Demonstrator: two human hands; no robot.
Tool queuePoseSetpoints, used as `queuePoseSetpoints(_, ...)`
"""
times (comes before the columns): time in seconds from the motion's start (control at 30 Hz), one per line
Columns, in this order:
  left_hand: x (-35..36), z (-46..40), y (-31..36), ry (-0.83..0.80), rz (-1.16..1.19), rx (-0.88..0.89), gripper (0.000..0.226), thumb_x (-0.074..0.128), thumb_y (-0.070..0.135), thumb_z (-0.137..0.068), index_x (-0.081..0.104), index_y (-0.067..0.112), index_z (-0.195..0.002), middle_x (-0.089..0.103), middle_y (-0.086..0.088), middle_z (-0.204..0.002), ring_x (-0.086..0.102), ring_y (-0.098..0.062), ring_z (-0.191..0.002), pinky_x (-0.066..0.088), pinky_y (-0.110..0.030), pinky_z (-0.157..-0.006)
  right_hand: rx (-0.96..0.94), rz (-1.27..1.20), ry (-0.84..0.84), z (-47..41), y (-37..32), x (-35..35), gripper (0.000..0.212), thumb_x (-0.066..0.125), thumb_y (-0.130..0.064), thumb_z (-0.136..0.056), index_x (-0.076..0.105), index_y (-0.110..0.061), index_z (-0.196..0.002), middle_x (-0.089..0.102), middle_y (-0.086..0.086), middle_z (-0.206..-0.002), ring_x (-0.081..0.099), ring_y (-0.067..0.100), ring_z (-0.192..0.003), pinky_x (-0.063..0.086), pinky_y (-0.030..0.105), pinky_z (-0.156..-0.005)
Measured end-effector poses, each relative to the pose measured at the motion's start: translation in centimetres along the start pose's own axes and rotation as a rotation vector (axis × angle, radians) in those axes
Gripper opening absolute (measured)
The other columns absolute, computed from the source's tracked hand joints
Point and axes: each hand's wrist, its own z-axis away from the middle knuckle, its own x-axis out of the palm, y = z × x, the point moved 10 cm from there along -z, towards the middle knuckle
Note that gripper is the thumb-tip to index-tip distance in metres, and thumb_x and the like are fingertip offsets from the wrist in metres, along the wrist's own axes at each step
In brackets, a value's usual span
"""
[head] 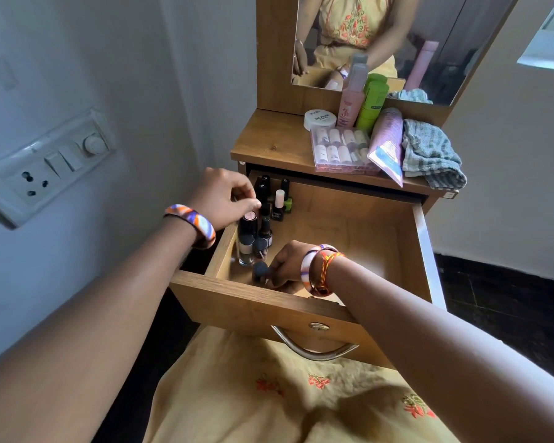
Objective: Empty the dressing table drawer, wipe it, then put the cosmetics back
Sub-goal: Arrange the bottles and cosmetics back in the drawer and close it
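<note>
Seen inside the open wooden drawer [359, 238]: small glass nail-polish bottles with dark caps [256, 238], clustered upright along its left wall, long axes vertical, caps up. Judged light, rigid, smooth, breakable; best gripped at the cap. Left hand [224, 199] above that cluster, fingertips [253, 204] pinched on something thin, unclear what. Right hand [285, 266] low by the drawer front, fingers closed round a grey-capped bottle [260, 270], tilted toward the left wall.
</note>
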Motion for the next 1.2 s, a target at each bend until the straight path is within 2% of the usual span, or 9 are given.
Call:
queuePoseSetpoints(0.17, 0.0, -0.1, -2.2, 0.059, -0.012, -0.132, 0.010, 0.068, 0.015, -0.082, 0.072, 0.007, -0.084, 0.062, -0.001, -0.075, 0.054, -0.012, -0.070, 0.033, -0.008, -0.054, 0.027, -0.156, -0.085, -0.6, 0.2, 1.1, 0.027, 0.062, -0.012, -0.084, 0.067, -0.007, -0.111, 0.070, 0.008, -0.106, 0.067, 0.024, -0.097, 0.053, 0.039, -0.092)
queuePoseSetpoints(0.3, 0.8, 0.2, -3.0, 0.045, -0.006, -0.162, 0.010, 0.068, 0.014, -0.082, 0.072, 0.006, -0.082, 0.069, -0.007, -0.080, 0.055, -0.013, -0.071, 0.035, -0.008, -0.055, 0.040, -0.459, -0.254, -0.2, 0.1, 2.6, 0.023, 0.049, 0.002, -0.090, 0.067, -0.010, -0.097, 0.068, -0.005, -0.080, 0.063, 0.003, -0.057, 0.048, 0.021, -0.059)
queuePoseSetpoints(0.4, 1.0, 0.1, -3.2, 0.042, -0.008, -0.167, 0.011, 0.067, 0.014, -0.083, 0.073, 0.004, -0.084, 0.069, -0.008, -0.083, 0.055, -0.013, -0.072, 0.035, -0.008, -0.055, 0.077, -0.639, -0.315, 0.2, 0.1, 3.1, 0.028, 0.042, 0.009, -0.091, 0.060, -0.012, -0.085, 0.066, -0.003, -0.087, 0.062, 0.000, -0.045, 0.047, 0.015, -0.047)
queuePoseSetpoints(0.47, 1.0, 0.0, -3.2, 0.045, -0.012, -0.165, 0.012, 0.066, 0.014, -0.083, 0.072, 0.004, -0.085, 0.069, -0.007, -0.083, 0.055, -0.013, -0.073, 0.036, -0.009, -0.055, 0.074, -0.689, -0.341, 0.4, -0.1, 3.3, 0.029, 0.040, 0.011, -0.091, 0.059, -0.012, -0.087, 0.065, -0.003, -0.090, 0.065, 0.002, -0.051, 0.050, 0.017, -0.052)
queuePoseSetpoints(0.57, 1.0, -0.1, -3.3, 0.043, -0.027, -0.171, 0.010, 0.067, 0.015, -0.083, 0.072, 0.006, -0.083, 0.068, -0.006, -0.082, 0.057, -0.014, -0.073, 0.041, -0.019, -0.061, 0.051, -0.697, -0.327, 0.5, 0.0, 2.8, 0.028, 0.043, 0.012, -0.090, 0.060, -0.010, -0.090, 0.066, -0.001, -0.093, 0.065, 0.011, -0.078, 0.051, 0.028, -0.074)
queuePoseSetpoints(0.7, 1.0, -0.1, -3.8, 0.049, -0.027, -0.191, 0.011, 0.067, 0.016, -0.083, 0.071, 0.007, -0.083, 0.066, -0.005, -0.080, 0.059, -0.016, -0.075, 0.041, -0.021, -0.067, 0.122, -0.622, -0.204, 0.9, 1.3, 1.1, 0.020, 0.050, 0.010, -0.088, 0.062, 0.000, -0.100, 0.069, 0.014, -0.099, 0.068, 0.016, -0.065, 0.058, 0.027, -0.061)
queuePoseSetpoints(0.8, 1.2, -0.3, -3.8, 0.046, -0.027, -0.202, 0.013, 0.066, 0.016, -0.084, 0.071, 0.004, -0.086, 0.064, -0.005, -0.081, 0.056, -0.014, -0.075, 0.040, -0.017, -0.057, 0.136, -0.673, -0.080, 1.0, 1.5, -0.2, 0.022, 0.054, 0.011, -0.086, 0.060, 0.002, -0.106, 0.063, 0.021, -0.118, 0.068, 0.030, -0.091, 0.057, 0.033, -0.077)
queuePoseSetpoints(0.87, 1.2, -0.3, -3.7, 0.050, -0.026, -0.207, 0.012, 0.066, 0.016, -0.084, 0.071, 0.005, -0.085, 0.066, -0.006, -0.082, 0.055, -0.014, -0.074, 0.039, -0.017, -0.056, 0.120, -0.792, -0.030, 0.8, 1.1, -0.7, 0.037, 0.055, 0.014, -0.084, 0.055, 0.000, -0.118, 0.060, 0.022, -0.122, 0.064, 0.035, -0.102, 0.054, 0.037, -0.082)
queuePoseSetpoints(1.2, 0.9, -1.1, -3.1, 0.056, -0.041, -0.198, 0.012, 0.065, 0.015, -0.084, 0.072, 0.006, -0.087, 0.066, -0.005, -0.083, 0.056, -0.014, -0.076, 0.042, -0.023, -0.067, 0.065, -0.654, -0.079, 0.5, -0.5, -0.1, 0.058, 0.055, 0.014, -0.083, 0.048, -0.013, -0.133, 0.056, 0.016, -0.127, 0.061, 0.036, -0.110, 0.054, 0.038, -0.082)
